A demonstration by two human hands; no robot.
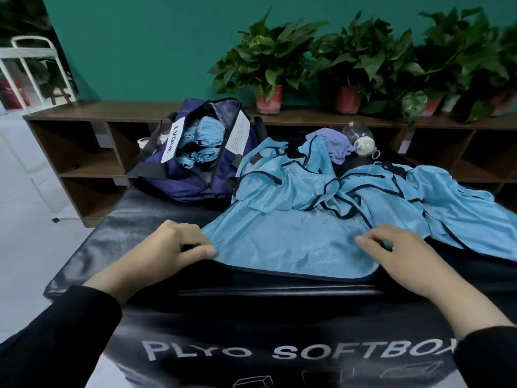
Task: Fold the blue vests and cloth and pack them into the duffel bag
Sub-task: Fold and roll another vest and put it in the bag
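Head: both hands (179, 247) at vest (288, 247) near edge.

My one head camera looked forward and down, close over the worktop (156, 214), shelf (92, 113) at twelve o'clock.

Your front vest (288, 245) lies spread flat, light blue mesh with dark trim. More vests (391, 191) sit crumpled behind it. The purple cloth (333, 145) is bunched further back, and the navy bag (195, 155) is unzipped with rolled vests (201, 141) inside.
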